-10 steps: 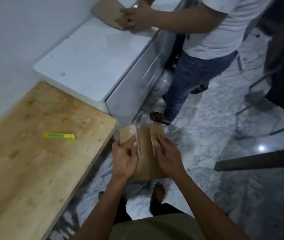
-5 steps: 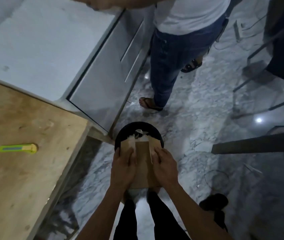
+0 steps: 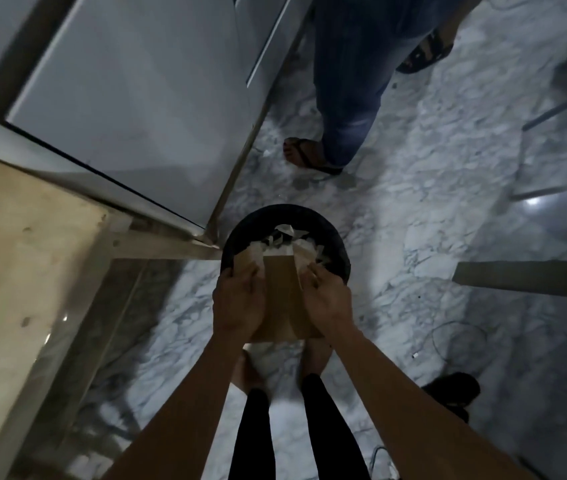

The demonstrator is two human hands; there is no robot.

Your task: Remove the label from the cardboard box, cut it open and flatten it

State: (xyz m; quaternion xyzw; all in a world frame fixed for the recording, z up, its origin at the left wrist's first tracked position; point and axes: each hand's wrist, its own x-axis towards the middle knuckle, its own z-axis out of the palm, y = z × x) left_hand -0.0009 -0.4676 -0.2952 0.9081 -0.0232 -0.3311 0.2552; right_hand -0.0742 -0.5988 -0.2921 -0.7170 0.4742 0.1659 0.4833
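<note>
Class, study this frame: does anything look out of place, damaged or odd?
Small pale scraps lie scattered on the marble floor near the other person's sandalled foot, outside the black bin. The cardboard box, held over the bin by both hands, shows whitish torn patches along its flaps.

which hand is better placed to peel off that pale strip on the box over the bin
Right, probably: the right hand has fingertips on a pale strip's edge on the cardboard box; the left hand lies flat, steadying it.
</note>
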